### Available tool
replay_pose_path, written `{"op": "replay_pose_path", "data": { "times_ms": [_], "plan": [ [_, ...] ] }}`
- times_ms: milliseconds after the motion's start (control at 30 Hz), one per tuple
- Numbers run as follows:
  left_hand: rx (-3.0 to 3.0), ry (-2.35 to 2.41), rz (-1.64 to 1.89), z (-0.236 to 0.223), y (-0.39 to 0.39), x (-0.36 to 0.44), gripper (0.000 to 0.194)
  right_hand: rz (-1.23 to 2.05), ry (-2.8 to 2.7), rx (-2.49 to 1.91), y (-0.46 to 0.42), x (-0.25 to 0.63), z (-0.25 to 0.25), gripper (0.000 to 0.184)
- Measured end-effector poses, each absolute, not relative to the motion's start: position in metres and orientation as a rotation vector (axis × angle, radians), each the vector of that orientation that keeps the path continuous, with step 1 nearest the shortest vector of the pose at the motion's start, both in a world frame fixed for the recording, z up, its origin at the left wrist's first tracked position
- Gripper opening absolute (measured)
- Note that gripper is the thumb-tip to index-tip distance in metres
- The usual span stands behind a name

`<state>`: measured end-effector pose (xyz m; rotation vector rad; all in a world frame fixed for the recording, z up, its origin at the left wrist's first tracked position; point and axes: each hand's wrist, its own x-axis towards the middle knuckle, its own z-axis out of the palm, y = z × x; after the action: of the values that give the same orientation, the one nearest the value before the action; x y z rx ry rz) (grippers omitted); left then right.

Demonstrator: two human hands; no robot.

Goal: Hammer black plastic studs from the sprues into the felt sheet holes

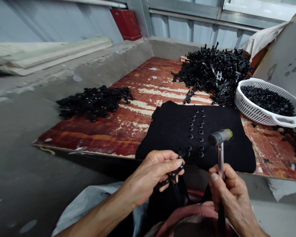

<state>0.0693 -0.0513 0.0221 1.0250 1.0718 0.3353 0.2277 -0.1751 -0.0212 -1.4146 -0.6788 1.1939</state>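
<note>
The left hand [155,172] is closed on a branched black plastic piece [174,174], and the thumb and fingers pinch it near the near edge of the black cloth [227,158]. The right hand [230,194] is closed around the metal shaft of a small hammer [220,158], and its cylinder head [219,137] is raised just above the cloth. For good control, the grip on the shaft should stay firm, and the fingers of the left hand should stay away from the striking area.

Two uneven rows of small black studs [195,135] stand on the folded cloth, very near the hammer head. The cloth lies on a worn red wooden board [148,92]. On the left of the board is a heap of round black pieces [93,102]. At the far side is a larger tangled heap of black plastic pieces [212,69]. On the right, a white plastic basket [246,105] holds many small black parts [268,100], and it stands just beside the cloth. The heaps do not lie between the hands and the cloth, so nothing blocks the hammer there.
</note>
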Motion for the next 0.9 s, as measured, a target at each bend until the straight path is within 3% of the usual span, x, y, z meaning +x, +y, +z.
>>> {"op": "replay_pose_path", "data": {
  "times_ms": [633,767,900],
  "plan": [
    [1.033,1.107,0.301,0.025,-0.047,0.069,0.039,1.115,-0.791,-1.53,-0.182,0.232,-0.021,0.029],
    [1.035,1.157,0.262,0.029,-0.044,0.07,0.039,0.891,-1.257,-1.619,-0.19,0.246,-0.015,0.037],
    [1.04,1.214,0.23,0.037,-0.043,0.073,0.038,0.443,-1.715,-1.599,-0.195,0.26,-0.007,0.059]
  ]
}}
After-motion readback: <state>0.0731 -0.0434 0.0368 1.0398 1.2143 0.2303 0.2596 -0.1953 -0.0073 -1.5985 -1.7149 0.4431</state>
